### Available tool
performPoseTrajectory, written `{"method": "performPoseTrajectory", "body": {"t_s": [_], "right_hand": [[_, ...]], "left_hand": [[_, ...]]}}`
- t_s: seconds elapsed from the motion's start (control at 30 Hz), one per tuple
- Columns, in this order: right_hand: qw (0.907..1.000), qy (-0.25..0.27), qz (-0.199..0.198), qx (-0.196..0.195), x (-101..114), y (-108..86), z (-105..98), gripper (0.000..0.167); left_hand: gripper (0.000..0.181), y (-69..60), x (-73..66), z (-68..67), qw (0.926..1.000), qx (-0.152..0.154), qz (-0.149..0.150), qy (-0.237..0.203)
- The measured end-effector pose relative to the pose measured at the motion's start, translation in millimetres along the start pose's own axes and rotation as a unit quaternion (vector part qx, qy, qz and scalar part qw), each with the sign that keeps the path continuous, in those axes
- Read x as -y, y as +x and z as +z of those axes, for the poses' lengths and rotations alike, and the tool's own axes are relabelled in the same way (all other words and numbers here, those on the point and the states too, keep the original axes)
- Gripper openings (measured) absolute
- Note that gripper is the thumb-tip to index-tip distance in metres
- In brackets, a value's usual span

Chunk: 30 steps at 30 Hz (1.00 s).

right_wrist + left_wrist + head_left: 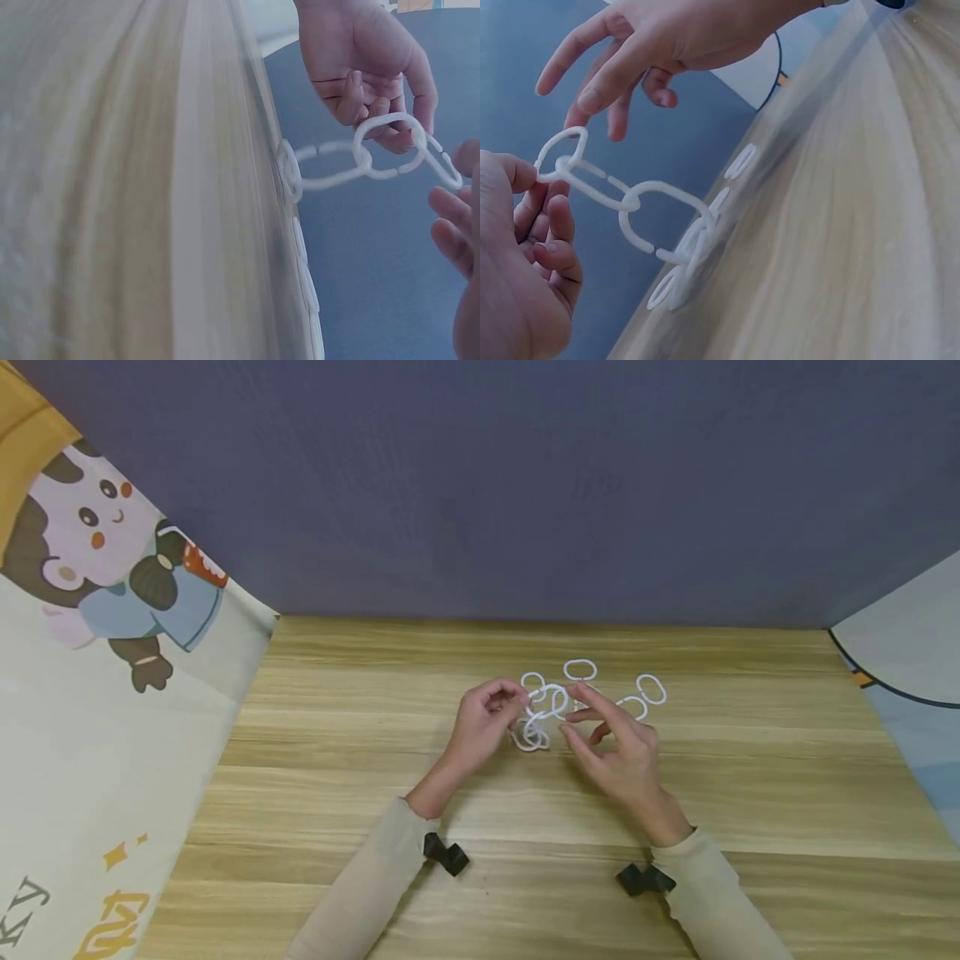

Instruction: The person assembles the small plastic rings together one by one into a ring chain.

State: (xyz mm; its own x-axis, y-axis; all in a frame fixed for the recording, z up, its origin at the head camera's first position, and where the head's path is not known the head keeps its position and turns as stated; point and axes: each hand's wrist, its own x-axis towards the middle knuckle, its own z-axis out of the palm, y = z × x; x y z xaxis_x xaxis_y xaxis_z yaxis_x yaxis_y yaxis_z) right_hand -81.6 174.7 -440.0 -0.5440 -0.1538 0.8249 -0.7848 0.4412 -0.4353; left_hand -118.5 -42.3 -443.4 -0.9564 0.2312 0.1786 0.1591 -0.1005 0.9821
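Observation:
My left hand (483,722) pinches a short chain of white plastic links (555,700) between thumb and fingertips. The chain hangs from that grip, link through link, and its lower end (686,251) meets the tabletop. Small gaps show in several of the oval links. Close by on the other side, my right hand (618,743) is held with its fingers spread apart. In the left wrist view its fingers (607,82) hover just above the top link (562,154), holding nothing. The right wrist view shows only part of this hand (461,217), beside the end link.
Loose white oval links lie behind the hands: one at the back (580,670), another to the right (651,689), and one beside it (633,707). The wooden table (360,693) ends at a dark blue panel (480,510). A cartoon-printed panel (75,693) borders the left side.

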Motion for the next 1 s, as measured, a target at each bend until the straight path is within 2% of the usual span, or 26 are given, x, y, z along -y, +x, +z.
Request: {"method": "performPoseTrajectory", "body": {"t_s": [0.2, 0.3, 0.43, 0.57, 0.77, 1.0], "right_hand": [[0.9995, 0.008, 0.027, -0.014, 3.2, -5.8, 1.3, 0.044], [0.9986, -0.005, 0.047, -0.022, 5.6, -6.7, 0.8, 0.040], [0.9955, -0.022, 0.089, -0.026, 9.2, -6.3, -0.1, 0.040], [0.9908, -0.037, 0.129, -0.012, 6.9, -6.2, -1.3, 0.044], [0.9800, -0.087, 0.174, 0.044, -9.3, -1.5, -4.1, 0.029], [0.9526, -0.135, 0.237, 0.136, -24.1, 9.4, -5.2, 0.015]], "left_hand": [[0.013, -3.5, -1.6, -13.9, 0.9997, 0.001, 0.021, 0.015], [0.012, -8.7, -2.2, -24.5, 0.9995, -0.010, 0.023, 0.021], [0.012, -16.4, -7.0, -40.1, 0.9990, -0.022, 0.022, 0.032], [0.012, -20.8, -12.3, -54.8, 0.9980, -0.021, 0.030, 0.051], [0.009, -24.3, -14.4, -72.6, 0.9978, -0.028, 0.032, 0.052], [0.008, -25.9, -11.6, -81.7, 0.9969, -0.076, 0.018, 0.010]]}}
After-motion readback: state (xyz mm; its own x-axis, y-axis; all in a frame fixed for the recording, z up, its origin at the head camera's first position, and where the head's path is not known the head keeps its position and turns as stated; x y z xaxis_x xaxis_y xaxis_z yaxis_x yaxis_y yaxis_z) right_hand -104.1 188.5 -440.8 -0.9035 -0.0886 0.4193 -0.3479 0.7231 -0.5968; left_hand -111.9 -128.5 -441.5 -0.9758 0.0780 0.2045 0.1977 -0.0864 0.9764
